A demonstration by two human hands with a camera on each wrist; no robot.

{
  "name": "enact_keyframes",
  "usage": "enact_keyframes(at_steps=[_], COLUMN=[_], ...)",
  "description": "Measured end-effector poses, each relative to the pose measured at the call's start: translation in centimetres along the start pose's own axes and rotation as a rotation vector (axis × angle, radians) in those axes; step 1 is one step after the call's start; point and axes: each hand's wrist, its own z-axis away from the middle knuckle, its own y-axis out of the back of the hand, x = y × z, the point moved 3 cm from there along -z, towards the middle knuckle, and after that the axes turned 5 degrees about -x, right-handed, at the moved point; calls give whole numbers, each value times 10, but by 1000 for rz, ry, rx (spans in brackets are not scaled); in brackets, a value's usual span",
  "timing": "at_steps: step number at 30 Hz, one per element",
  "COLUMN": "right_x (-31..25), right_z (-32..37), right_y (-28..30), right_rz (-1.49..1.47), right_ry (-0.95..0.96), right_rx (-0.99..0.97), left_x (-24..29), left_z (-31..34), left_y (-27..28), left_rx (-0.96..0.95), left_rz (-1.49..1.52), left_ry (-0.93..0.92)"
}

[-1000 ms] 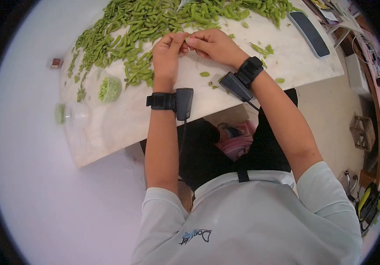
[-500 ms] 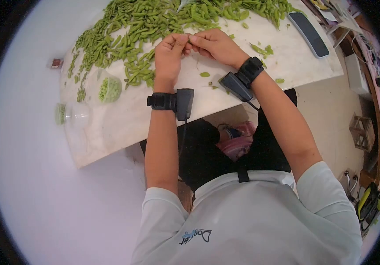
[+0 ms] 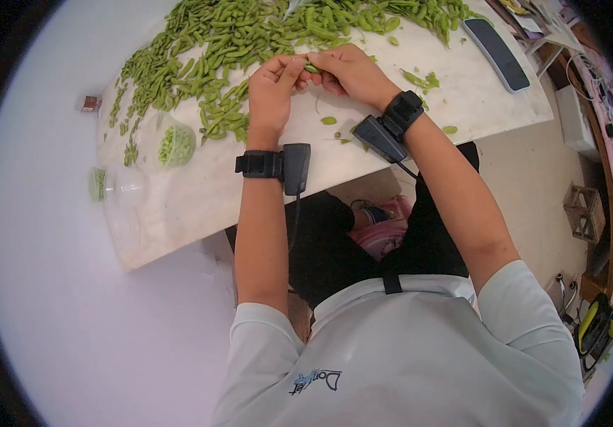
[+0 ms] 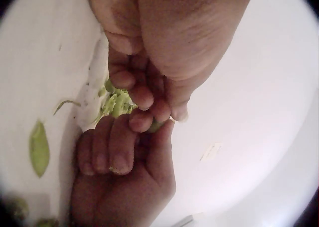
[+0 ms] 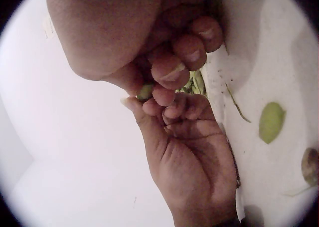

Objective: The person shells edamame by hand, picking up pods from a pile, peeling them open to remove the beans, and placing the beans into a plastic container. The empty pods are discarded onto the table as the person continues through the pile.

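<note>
Over the table, the left hand (image 3: 269, 96) and right hand (image 3: 357, 75) meet fingertip to fingertip. Between them is a small green soybean pod (image 3: 311, 68), pinched by thumb and finger of each hand. Most of the pod is hidden; the right wrist view shows a bit of its green side (image 5: 145, 92) between the fingertips. A large heap of pods (image 3: 235, 50) spreads just beyond the hands. One loose flat pod (image 4: 39, 149) lies on the tabletop near them.
A clear cup of shelled green beans (image 3: 177, 146) stands left of the left forearm. A clear container (image 3: 125, 186) lies beside it, at the table's left edge. A phone (image 3: 498, 55) lies at the right; a small sprig of pods (image 3: 420, 78) sits nearer the right hand.
The pod between the fingertips shows more clearly now, as the right thumb and fingers have shifted slightly over it. Both arms stay nearly in place.
</note>
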Motion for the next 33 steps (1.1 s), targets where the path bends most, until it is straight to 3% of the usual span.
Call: enact_keyframes(at_steps=[9,15,21,33], right_x=[0,0,1,7], right_z=[0,-2,-3,-6], right_y=[3,4,4,5], right_rz=[32,100,154,111], right_ry=[5,13,16,17], right_rx=[88,104,139,135], left_x=[1,11,7,-2], left_z=[0,3,2,-2], left_y=[0,-6,0,-2], left_rx=[-12,14,24,-71], left_rz=[-62,-79,-266,-266], left_ry=[-14,-145,-166,-121])
